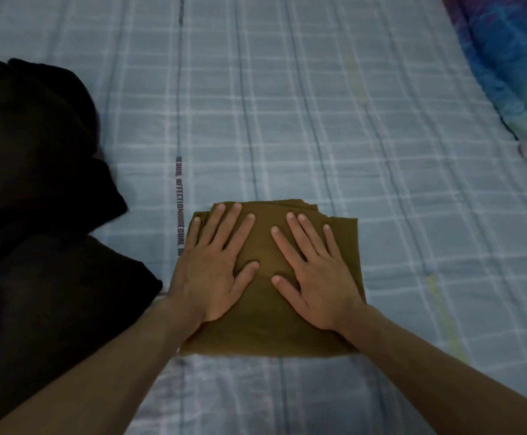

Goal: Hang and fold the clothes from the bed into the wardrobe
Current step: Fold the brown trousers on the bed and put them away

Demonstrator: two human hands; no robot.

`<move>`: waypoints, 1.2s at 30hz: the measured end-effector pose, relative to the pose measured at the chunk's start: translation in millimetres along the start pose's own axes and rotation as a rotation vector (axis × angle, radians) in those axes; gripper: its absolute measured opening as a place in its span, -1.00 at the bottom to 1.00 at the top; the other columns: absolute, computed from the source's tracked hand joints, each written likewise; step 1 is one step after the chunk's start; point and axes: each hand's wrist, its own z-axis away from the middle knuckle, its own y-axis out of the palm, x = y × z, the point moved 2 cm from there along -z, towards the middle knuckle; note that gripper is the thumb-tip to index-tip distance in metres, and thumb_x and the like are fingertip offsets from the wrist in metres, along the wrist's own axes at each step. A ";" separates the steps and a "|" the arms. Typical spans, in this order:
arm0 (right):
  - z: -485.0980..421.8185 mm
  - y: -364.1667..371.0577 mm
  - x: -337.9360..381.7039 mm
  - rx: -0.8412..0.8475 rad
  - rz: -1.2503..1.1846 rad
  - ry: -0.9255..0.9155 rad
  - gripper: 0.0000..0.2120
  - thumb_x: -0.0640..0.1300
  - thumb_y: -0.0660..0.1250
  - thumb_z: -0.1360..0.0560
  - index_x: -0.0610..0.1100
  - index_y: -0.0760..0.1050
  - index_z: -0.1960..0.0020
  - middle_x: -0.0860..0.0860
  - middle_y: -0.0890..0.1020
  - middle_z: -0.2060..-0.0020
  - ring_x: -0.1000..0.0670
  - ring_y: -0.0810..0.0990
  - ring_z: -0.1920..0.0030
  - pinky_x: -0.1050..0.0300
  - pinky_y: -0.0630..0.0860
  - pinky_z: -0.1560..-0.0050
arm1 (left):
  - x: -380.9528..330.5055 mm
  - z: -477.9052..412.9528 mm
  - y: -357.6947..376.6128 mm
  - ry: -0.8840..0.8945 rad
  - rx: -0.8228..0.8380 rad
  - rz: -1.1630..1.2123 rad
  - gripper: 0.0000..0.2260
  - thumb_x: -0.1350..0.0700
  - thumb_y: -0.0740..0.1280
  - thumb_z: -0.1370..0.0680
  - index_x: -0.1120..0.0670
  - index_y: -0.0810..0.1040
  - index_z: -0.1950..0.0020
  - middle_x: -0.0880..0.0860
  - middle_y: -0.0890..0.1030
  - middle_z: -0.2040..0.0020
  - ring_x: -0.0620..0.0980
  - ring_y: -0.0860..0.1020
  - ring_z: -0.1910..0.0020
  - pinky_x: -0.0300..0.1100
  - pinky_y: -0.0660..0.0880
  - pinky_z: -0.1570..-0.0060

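We see an olive-brown folded garment (268,318) lying flat on the bed, near its front edge and roughly in the middle of the view. It is folded into a near-square stack, with layered edges showing at its far side.

Both of the person's bare hands lie on top of it, palms down. The left hand (215,271) covers the garment's left part, its fingers straight and fanned apart, pressing the cloth flat. The right hand (315,277) covers the right part in the same way, fingers straight and spread, thumb pointing inward. The two thumbs are close but apart. Neither hand grips the fabric.

The garment rests on a pale blue checked bedsheet (350,136), which has a printed strip of lettering running beside the garment's left edge. To the left lies a heap of black clothing (42,215). At the far right corner sits a blue patterned pillow (513,58).
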 end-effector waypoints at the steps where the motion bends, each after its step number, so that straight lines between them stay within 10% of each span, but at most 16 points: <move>1: -1.8 -0.3 -0.1 -0.001 0.002 0.000 -0.31 0.29 -0.04 -0.62 0.00 -0.12 -0.62 -0.07 -0.11 -0.61 -0.06 -0.17 -0.60 -0.31 0.01 -0.53 | -0.3 -1.1 0.5 -0.001 0.003 0.002 -0.35 -0.28 -0.05 -0.63 -0.03 -0.08 -0.65 0.01 -0.11 -0.65 0.03 -0.21 -0.62 0.16 -0.12 -0.57; 15: 95.8 0.5 37.7 0.148 -0.108 -0.102 -0.06 0.53 0.11 -0.44 0.07 -0.09 -0.62 -0.09 -0.12 -0.61 -0.12 -0.17 -0.60 -0.16 -0.11 -0.52 | -30.0 100.1 -2.6 0.241 0.063 0.065 -0.14 -0.35 0.30 -0.47 0.11 0.18 -0.61 0.10 0.12 -0.63 0.07 0.07 -0.61 0.11 0.11 -0.52; 19: 95.1 -8.5 39.7 0.099 -0.122 -0.072 -0.20 0.17 0.27 -0.49 0.03 0.00 -0.62 -0.08 0.02 -0.61 -0.09 -0.04 -0.60 -0.15 0.02 -0.57 | -38.4 95.9 -10.9 0.236 0.050 -0.035 -0.16 -0.15 0.49 -0.31 0.10 0.35 -0.54 0.15 0.38 -0.51 0.16 0.36 -0.49 0.11 0.29 -0.48; 24: 85.8 -26.7 36.5 -0.071 -0.043 -0.026 -0.23 -0.32 0.56 -0.16 -0.22 0.50 -0.37 -0.18 0.56 -0.31 -0.18 0.56 -0.31 -0.13 0.55 -0.23 | -45.0 81.3 -31.3 0.256 -0.112 -0.127 -0.44 0.24 0.63 -0.07 0.15 0.69 -0.06 0.13 0.69 -0.01 0.17 0.68 0.05 -0.03 0.62 0.12; 29: 81.5 -60.3 28.8 -0.237 -0.082 0.024 -0.43 -0.42 0.58 -0.03 -0.19 0.69 -0.04 -0.09 0.72 0.10 -0.13 0.70 0.24 0.11 0.60 0.43 | -47.5 82.3 -70.5 0.221 -0.249 -0.085 -0.66 0.31 0.59 -0.15 0.14 0.63 0.14 0.10 0.60 0.22 0.11 0.55 0.33 -0.11 0.48 0.38; 36: 69.2 -191.9 69.7 -0.343 -0.156 -0.010 -0.51 -0.44 0.52 -0.16 -0.19 0.67 -0.07 -0.08 0.69 0.14 -0.13 0.66 0.28 0.04 0.59 0.41 | -47.9 104.7 -206.5 0.135 -0.404 -0.098 -0.77 0.35 0.53 -0.27 0.15 0.62 0.14 0.10 0.59 0.23 0.11 0.52 0.35 -0.05 0.45 0.40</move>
